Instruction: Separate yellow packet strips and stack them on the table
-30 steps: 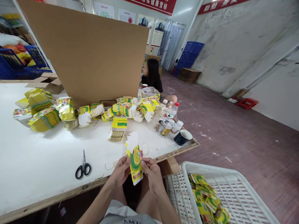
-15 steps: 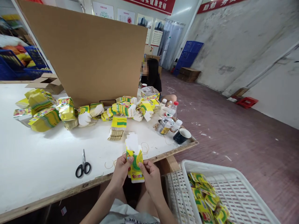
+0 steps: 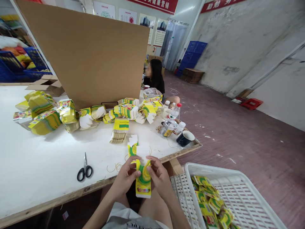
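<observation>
Between my hands, over the table's front edge, is a small yellow and green carton (image 3: 143,183) with its white top flap raised. My left hand (image 3: 130,174) pinches its left side, thumb on the printed front. On the right side, my right hand (image 3: 157,171) grips it the same way, fingers behind. Another yellow carton (image 3: 132,149) lies on the table just beyond my left fingers, partly hidden by them. Farther back stands a stack of flat cartons (image 3: 119,130).
Bundled cartons (image 3: 126,110) line the cardboard sheet (image 3: 95,57). Scissors (image 3: 85,170) lie at left. A dark mug (image 3: 185,138), a clear jar (image 3: 168,128) and bottles stand near the right corner. A white basket (image 3: 247,190) holding yellow packs is at right. A person (image 3: 156,74) sits behind.
One carton now lies on the table beyond my hands. The carton in my hands has come nearer to me, its printed front facing up, and both hands have shifted along its sides.
</observation>
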